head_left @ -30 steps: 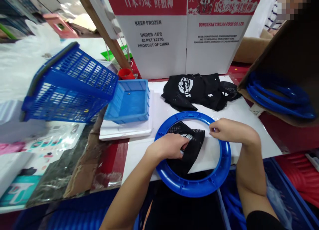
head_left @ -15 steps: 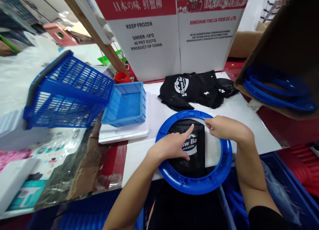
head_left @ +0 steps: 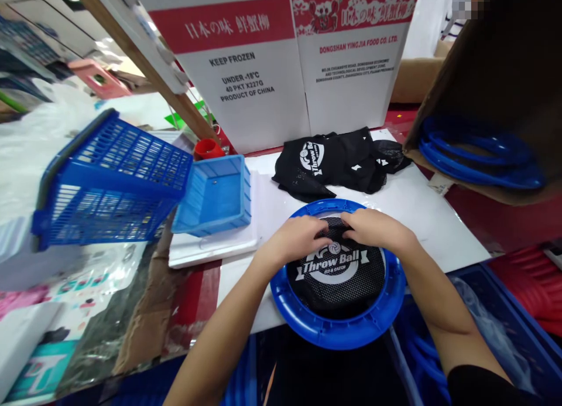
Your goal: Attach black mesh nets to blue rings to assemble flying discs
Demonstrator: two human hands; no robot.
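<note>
A blue plastic ring [head_left: 338, 334] lies at the near edge of the white work surface. Inside its opening a black mesh cloth [head_left: 336, 294] printed "Throw Ball" is spread out. My left hand [head_left: 301, 239] has its fingers curled on the cloth's upper left edge, thumb and fingertips close together. At the upper right edge, my right hand [head_left: 373, 227] pinches the same cloth, its fingertips near the left ones. Both wrists pass over the ring's rim. Behind the ring rests a heap of black printed mesh cloths [head_left: 338, 160].
On the left are a tilted blue basket [head_left: 118, 183] and a shallow blue tray [head_left: 215, 189] beside a red cup [head_left: 208, 149]. White printed cartons [head_left: 246, 116] stand behind. A cardboard box at right holds more blue rings [head_left: 478, 160].
The mesh cloth, earlier folded over the ring's left part, now spans most of its opening. My right hand has moved left off the rim onto the cloth; my left fingers have closed.
</note>
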